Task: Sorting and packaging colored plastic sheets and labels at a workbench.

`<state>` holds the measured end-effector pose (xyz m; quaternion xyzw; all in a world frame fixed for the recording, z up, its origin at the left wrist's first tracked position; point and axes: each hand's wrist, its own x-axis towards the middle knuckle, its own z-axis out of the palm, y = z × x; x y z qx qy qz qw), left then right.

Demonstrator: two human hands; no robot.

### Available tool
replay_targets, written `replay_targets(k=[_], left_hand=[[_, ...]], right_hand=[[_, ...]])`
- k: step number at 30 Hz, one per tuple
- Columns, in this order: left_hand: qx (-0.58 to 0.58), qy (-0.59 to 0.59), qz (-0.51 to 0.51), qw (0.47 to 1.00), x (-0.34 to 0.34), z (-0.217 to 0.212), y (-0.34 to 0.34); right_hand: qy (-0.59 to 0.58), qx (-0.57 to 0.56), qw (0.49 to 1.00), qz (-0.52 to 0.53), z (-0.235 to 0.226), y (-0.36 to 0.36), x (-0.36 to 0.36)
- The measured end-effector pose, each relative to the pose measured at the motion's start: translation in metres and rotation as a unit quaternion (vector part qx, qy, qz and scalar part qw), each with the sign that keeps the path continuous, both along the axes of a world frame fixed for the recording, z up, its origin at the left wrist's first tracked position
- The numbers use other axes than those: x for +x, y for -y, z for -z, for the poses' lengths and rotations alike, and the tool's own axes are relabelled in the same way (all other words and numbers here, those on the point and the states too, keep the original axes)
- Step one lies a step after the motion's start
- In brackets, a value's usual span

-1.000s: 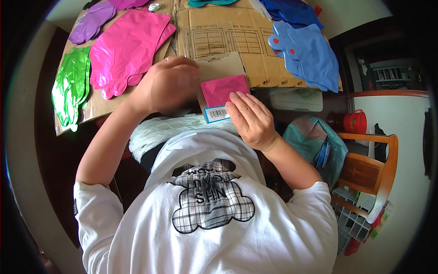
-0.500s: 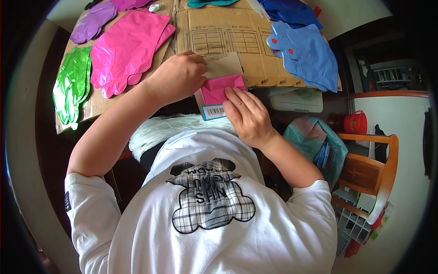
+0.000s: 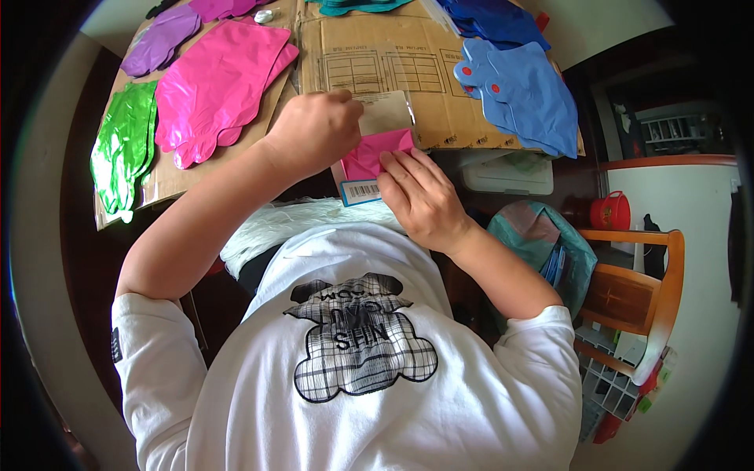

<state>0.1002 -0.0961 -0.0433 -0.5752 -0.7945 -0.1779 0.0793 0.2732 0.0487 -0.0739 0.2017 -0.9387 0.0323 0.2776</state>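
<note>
A folded piece of shiny pink foil (image 3: pixel 365 157) lies on a flat card-like packet, whose blue-edged barcode strip (image 3: pixel 360 192) shows at the near end. My right hand (image 3: pixel 424 196) grips the packet's right side, its fingers laid over the pink foil. At the upper left corner, my left hand (image 3: pixel 320 129) is closed in a pinch with the knuckles up; what is between its fingers is hidden. Beyond the foil, a beige-grey flap (image 3: pixel 385 110) of the packet rests on the cardboard (image 3: pixel 440 110).
Flat foil balloons lie around the cardboard: pink (image 3: pixel 224 86), green (image 3: pixel 126 145), purple (image 3: pixel 162 39), light blue (image 3: pixel 522 94) and dark blue (image 3: pixel 495 22). A lidded plastic box (image 3: pixel 509 174) sits below the table edge. To the right stand a wooden chair (image 3: pixel 628 294) and a teal bag (image 3: pixel 542 243).
My left hand has shifted slightly, its fist now more tightly curled and turned. The packet and my right hand have moved a little to the left.
</note>
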Motion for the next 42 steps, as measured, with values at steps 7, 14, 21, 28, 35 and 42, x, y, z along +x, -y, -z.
replay_targets(k=[7, 14, 21, 28, 35, 42], left_hand=[[0.066, 0.068, 0.007, 0.996, -0.007, 0.006, 0.008], [0.068, 0.046, 0.05, 0.995, -0.01, 0.008, 0.021], [0.051, 0.062, 0.035, 0.996, -0.011, 0.006, 0.023], [0.053, 0.047, 0.066, 0.995, -0.016, 0.008, 0.026], [0.054, 0.033, 0.054, 0.997, -0.015, 0.01, 0.027], [0.03, -0.061, -0.003, 0.998, -0.004, 0.01, 0.007]], right_hand=[[0.02, -0.013, 0.997, -0.075, -0.007, -0.011, -0.013], [0.047, -0.014, 0.99, -0.133, -0.016, -0.038, -0.037], [0.045, -0.001, 0.991, -0.128, -0.017, -0.038, -0.04], [0.05, -0.017, 0.987, -0.151, -0.017, -0.036, -0.043], [0.063, -0.032, 0.985, -0.155, -0.016, -0.039, -0.046], [0.035, -0.005, 0.989, -0.141, -0.012, -0.031, -0.044]])
